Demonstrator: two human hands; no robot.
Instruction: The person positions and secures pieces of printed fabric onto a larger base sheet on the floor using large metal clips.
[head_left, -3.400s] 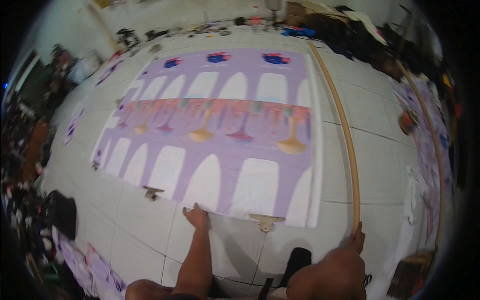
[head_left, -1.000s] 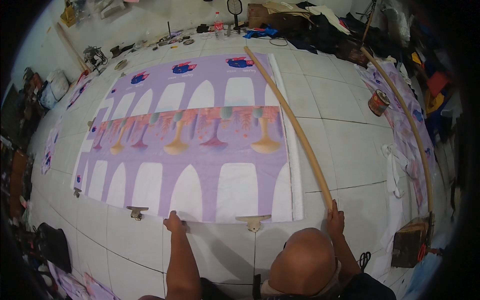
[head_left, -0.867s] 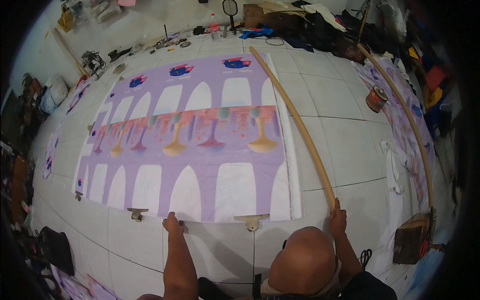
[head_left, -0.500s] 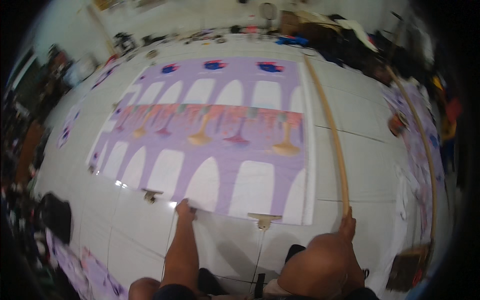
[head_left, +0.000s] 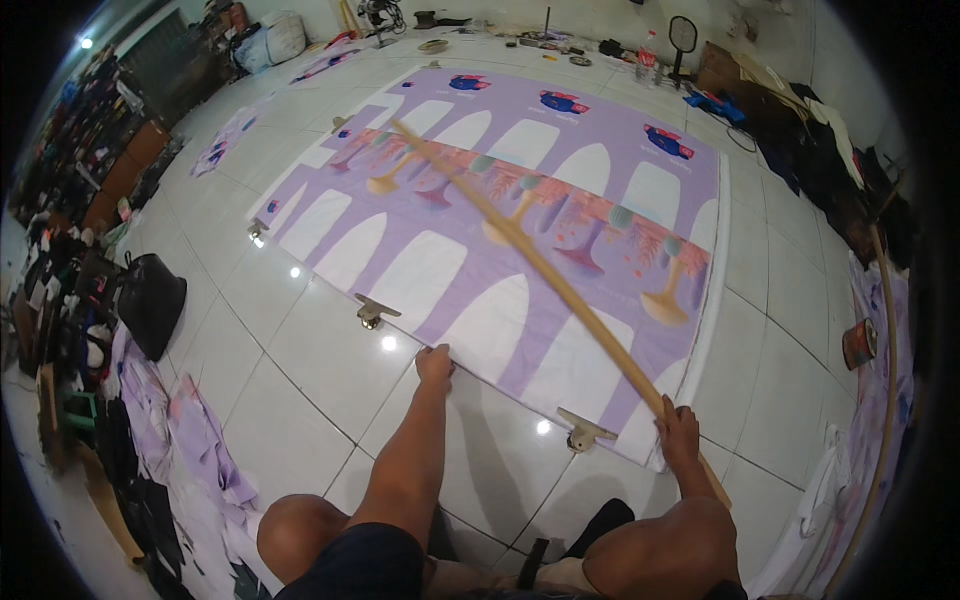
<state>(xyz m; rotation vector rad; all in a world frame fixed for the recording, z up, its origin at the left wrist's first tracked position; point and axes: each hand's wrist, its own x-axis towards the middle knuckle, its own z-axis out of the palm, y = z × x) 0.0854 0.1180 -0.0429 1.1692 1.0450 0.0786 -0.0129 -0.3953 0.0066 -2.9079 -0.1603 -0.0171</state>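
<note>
A large stack of lilac printed fabric point(head_left: 425, 268), patterned with white arches and a coral band, lies spread on the floor before me. My left hand point(head_left: 434, 366) is closed at its near edge, pinching the fabric between two metal clips; the fingertips are partly hidden. One wide clip point(head_left: 374, 311) grips the edge left of that hand, and another clip point(head_left: 584, 430) grips it near the right corner. In my right hand point(head_left: 680, 436) is a long wooden stick point(head_left: 540, 262), gripped close to its near end. It slants across the fabric toward the far left.
White floor tiles point(head_left: 310, 360) surround the fabric. At left stand a black bin point(head_left: 152, 305) and heaped clutter, with lilac scraps point(head_left: 205, 440) nearby. To the right are a tin can point(head_left: 858, 344) and another long pole point(head_left: 885, 380). A bottle point(head_left: 647, 58) stands at the back.
The wooden stick has swung left from beside the fabric's right edge to lie across above it. My left hand stays at the near edge between the clips. The view has turned.
</note>
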